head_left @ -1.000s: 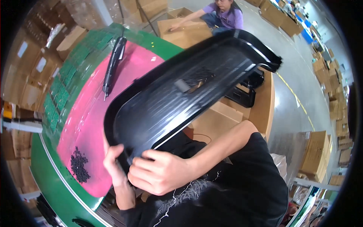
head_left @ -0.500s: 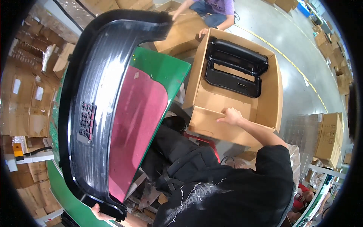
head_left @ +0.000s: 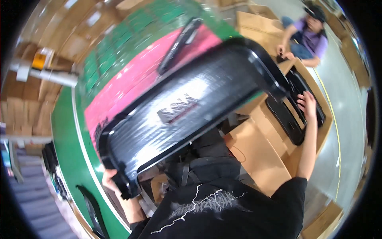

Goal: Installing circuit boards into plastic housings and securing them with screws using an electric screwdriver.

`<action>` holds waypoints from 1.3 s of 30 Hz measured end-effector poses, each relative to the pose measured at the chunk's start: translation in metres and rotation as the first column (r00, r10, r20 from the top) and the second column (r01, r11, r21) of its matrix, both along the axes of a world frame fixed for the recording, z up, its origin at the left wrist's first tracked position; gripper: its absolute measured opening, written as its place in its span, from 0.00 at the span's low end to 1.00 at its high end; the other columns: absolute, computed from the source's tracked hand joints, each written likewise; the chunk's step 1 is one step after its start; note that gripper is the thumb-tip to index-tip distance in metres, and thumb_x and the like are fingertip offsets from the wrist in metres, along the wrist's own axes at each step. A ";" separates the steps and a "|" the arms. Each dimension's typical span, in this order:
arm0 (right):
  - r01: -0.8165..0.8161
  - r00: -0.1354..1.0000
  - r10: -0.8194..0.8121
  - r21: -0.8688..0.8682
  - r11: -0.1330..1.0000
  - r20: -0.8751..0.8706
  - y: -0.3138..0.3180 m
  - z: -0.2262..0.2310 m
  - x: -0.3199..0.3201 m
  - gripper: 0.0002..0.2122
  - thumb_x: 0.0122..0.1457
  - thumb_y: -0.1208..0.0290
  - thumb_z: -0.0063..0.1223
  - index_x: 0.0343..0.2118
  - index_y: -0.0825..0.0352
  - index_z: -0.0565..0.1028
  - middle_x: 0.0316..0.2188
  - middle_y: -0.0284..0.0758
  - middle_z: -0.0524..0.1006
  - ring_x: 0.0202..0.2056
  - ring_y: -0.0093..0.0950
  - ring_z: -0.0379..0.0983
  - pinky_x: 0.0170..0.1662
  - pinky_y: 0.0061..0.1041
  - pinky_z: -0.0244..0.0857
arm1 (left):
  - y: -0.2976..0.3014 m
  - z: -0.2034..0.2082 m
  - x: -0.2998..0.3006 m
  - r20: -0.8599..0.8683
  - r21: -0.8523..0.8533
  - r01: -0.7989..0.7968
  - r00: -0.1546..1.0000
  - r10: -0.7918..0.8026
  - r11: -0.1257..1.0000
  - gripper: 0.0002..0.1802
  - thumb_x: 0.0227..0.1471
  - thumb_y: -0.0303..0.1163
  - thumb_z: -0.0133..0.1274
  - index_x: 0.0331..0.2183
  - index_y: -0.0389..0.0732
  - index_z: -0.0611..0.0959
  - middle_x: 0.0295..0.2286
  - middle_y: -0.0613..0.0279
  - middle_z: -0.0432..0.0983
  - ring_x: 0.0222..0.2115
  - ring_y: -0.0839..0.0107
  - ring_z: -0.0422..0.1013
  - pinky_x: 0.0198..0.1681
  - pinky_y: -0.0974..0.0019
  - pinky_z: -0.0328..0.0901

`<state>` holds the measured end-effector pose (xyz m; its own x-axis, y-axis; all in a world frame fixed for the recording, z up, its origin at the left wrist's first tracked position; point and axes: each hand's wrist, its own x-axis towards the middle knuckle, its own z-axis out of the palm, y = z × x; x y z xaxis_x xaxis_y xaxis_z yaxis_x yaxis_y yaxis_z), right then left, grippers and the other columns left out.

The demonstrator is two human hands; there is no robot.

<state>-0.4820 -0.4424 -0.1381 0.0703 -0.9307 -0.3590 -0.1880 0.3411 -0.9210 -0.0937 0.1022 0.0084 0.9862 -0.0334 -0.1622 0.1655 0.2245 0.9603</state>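
A large curved black plastic panel (head_left: 215, 83) with turned-down ends and a cluster of small slots at its middle spans the view in front of me. My left hand (head_left: 110, 181) is closed around its near left end. At the far right end, my right hand (head_left: 308, 105) is just beside the panel with its fingers apart, over an open carton (head_left: 258, 153). Inside that carton lie black moulded plastic parts (head_left: 285, 121), partly hidden by my right hand and forearm. The panel covers part of a pink mat (head_left: 129, 87).
The mat lies on a green table (head_left: 65, 131). On it rests a long dark piece (head_left: 179, 46); a narrow black part (head_left: 94, 213) lies near the table's edge. Beyond the carton a person in purple (head_left: 314, 42) crouches beside brown cardboard (head_left: 258, 30). Stacked boxes (head_left: 24, 115) stand at left.
The view has turned left. The panel has swung from upright to slanting across in front of me, its far end now by the carton. My right hand has moved from the carton's near flap to that end.
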 end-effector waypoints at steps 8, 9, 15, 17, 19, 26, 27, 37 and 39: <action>-0.387 0.811 0.300 -0.076 0.919 -0.503 -0.021 0.042 0.026 0.14 0.60 0.66 0.45 0.45 0.68 0.70 0.21 0.30 0.73 0.15 0.16 0.65 0.16 0.14 0.56 | 0.020 -0.022 0.015 0.127 0.199 0.197 0.966 -0.225 0.960 0.43 0.25 0.20 0.39 0.52 0.31 0.66 0.50 0.51 0.66 0.52 0.62 0.63 0.56 0.66 0.56; -0.368 0.877 0.262 -0.210 0.906 -0.403 -0.022 0.052 0.030 0.13 0.61 0.67 0.45 0.45 0.68 0.70 0.22 0.29 0.73 0.17 0.15 0.65 0.19 0.13 0.57 | 0.017 -0.025 0.018 0.230 0.253 0.183 0.942 -0.243 0.950 0.43 0.23 0.16 0.38 0.52 0.31 0.66 0.50 0.49 0.65 0.54 0.60 0.60 0.58 0.65 0.53; -0.502 0.858 0.432 -0.635 0.587 -0.278 0.066 0.175 0.169 0.09 0.62 0.70 0.45 0.37 0.70 0.73 0.23 0.26 0.70 0.25 0.14 0.63 0.27 0.13 0.57 | 0.012 -0.038 0.033 0.542 0.261 0.123 0.802 -0.251 0.958 0.38 0.18 0.10 0.39 0.42 0.33 0.72 0.48 0.51 0.65 0.57 0.56 0.55 0.62 0.58 0.46; -0.667 0.739 0.477 -0.614 0.421 -0.476 0.091 0.198 0.223 0.12 0.62 0.67 0.47 0.26 0.69 0.72 0.18 0.26 0.69 0.21 0.13 0.63 0.25 0.13 0.57 | 0.015 -0.041 0.036 0.543 0.335 0.070 0.801 -0.253 0.940 0.31 0.19 0.11 0.40 0.35 0.34 0.76 0.42 0.55 0.67 0.55 0.56 0.58 0.60 0.56 0.48; -0.714 0.696 0.468 -0.593 0.372 -0.545 0.124 0.221 0.285 0.20 0.62 0.62 0.46 0.16 0.69 0.69 0.10 0.25 0.65 0.14 0.12 0.62 0.18 0.16 0.54 | 0.031 -0.041 0.042 0.525 0.361 0.120 0.793 -0.308 0.925 0.29 0.19 0.11 0.41 0.33 0.34 0.76 0.41 0.55 0.68 0.54 0.57 0.59 0.59 0.55 0.49; -0.844 0.516 -0.039 -0.499 -0.198 -0.856 0.105 0.213 0.459 0.10 0.52 0.67 0.45 0.35 0.66 0.70 0.29 0.46 0.76 0.33 0.44 0.74 0.36 0.42 0.69 | 0.034 -0.047 0.045 0.520 0.230 0.093 0.830 -0.203 0.969 0.19 0.23 0.10 0.50 0.26 0.36 0.75 0.38 0.56 0.67 0.50 0.55 0.62 0.56 0.52 0.54; -0.844 0.504 -0.075 -0.472 -0.253 -0.861 0.075 0.197 0.478 0.11 0.51 0.70 0.45 0.38 0.64 0.69 0.31 0.45 0.76 0.34 0.44 0.75 0.36 0.42 0.69 | 0.032 -0.048 0.047 0.541 0.234 0.082 0.817 -0.200 0.969 0.19 0.24 0.10 0.51 0.26 0.36 0.75 0.38 0.56 0.67 0.50 0.55 0.62 0.56 0.52 0.55; -0.998 0.004 -0.226 -0.019 0.067 -0.974 0.033 0.118 0.612 0.15 0.58 0.67 0.38 0.49 0.50 0.66 0.48 0.31 0.71 0.50 0.27 0.66 0.49 0.39 0.56 | 0.063 -0.073 0.053 0.623 0.391 0.092 0.706 -0.336 0.916 0.19 0.27 0.13 0.53 0.28 0.37 0.72 0.38 0.57 0.65 0.50 0.56 0.60 0.56 0.53 0.50; -0.996 -0.084 -0.199 0.078 0.038 -0.976 0.028 0.115 0.611 0.19 0.62 0.65 0.32 0.57 0.46 0.58 0.54 0.30 0.66 0.56 0.26 0.59 0.57 0.42 0.46 | 0.060 -0.076 0.056 0.630 0.391 0.120 0.688 -0.361 0.912 0.19 0.27 0.13 0.53 0.28 0.37 0.72 0.38 0.57 0.65 0.50 0.55 0.60 0.56 0.53 0.50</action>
<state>0.1286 -0.4139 -0.0229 0.9137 -0.4006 -0.0689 -0.3436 -0.8517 0.3956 -0.0374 0.1623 -0.0678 0.7906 -0.3550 0.4989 -0.5462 -0.0406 0.8367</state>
